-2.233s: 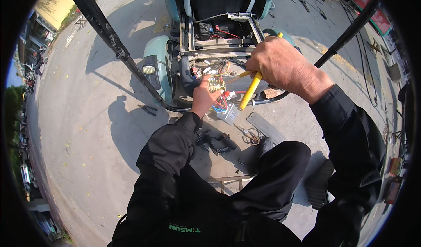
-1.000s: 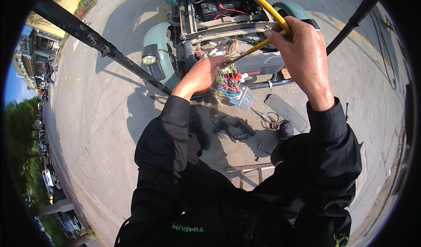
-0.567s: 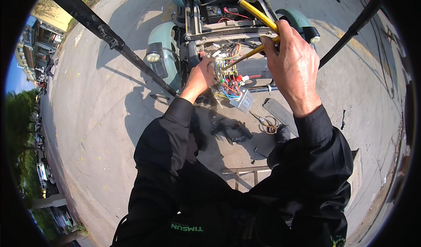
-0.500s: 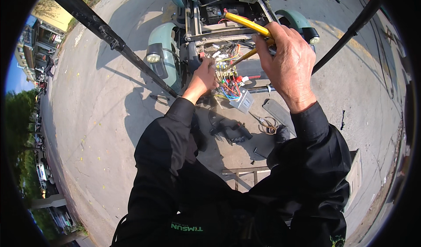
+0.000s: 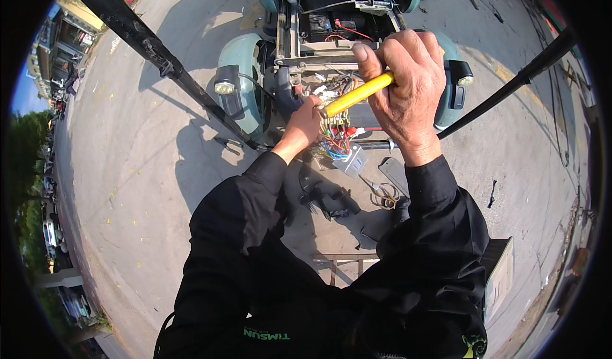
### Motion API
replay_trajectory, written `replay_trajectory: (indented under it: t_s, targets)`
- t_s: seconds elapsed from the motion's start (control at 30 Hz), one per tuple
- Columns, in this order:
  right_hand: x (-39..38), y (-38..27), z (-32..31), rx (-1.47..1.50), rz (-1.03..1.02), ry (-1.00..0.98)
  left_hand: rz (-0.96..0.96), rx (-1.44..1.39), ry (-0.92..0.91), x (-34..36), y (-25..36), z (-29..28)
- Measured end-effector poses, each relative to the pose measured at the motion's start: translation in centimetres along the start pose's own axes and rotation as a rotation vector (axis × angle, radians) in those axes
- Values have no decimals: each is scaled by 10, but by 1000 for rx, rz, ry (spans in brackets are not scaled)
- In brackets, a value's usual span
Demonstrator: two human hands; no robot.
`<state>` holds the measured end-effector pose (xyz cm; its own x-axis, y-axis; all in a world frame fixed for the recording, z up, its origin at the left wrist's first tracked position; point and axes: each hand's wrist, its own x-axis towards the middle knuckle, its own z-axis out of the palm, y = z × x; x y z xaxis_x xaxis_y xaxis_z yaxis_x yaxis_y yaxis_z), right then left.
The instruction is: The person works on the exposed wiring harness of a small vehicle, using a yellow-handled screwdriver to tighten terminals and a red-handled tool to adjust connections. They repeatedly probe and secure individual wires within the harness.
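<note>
Sunlit grey concrete [image 5: 140, 193] surrounds a pale-green vehicle [image 5: 233, 58]; by the near edge of its metal frame [image 5: 319, 61], the left hand [image 5: 302, 127] touches multicoloured wires [image 5: 338, 145], grip unclear; the right hand [image 5: 409, 91] clenches a yellow rod-shaped tool [image 5: 358, 96] above them.

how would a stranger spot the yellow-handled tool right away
Find the opened-up vehicle with pale teal fenders, then the coloured wires at its near end. Above them in the picture, in the grip of the right hand, is the tool. Its thick, bright yellow handle sets it apart from the thin wires and the grey box below.
</note>
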<state>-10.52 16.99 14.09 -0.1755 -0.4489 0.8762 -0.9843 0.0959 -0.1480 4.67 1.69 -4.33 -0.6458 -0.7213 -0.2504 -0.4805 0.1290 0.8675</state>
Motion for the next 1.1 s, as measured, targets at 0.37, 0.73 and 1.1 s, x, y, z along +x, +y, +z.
replay_trajectory:
  t_s: [0.37, 0.73, 1.1]
  targets:
    - [-14, 0, 19, 1555, 667, -42, 600, 523, 175, -21, 43, -39]
    - [40, -10, -50, 421, 518, -798, 715, 363, -239, -28, 71, -30]
    - [27, -13, -27, -36, -267, 67, 641, 147, -46, -40, 93, -42]
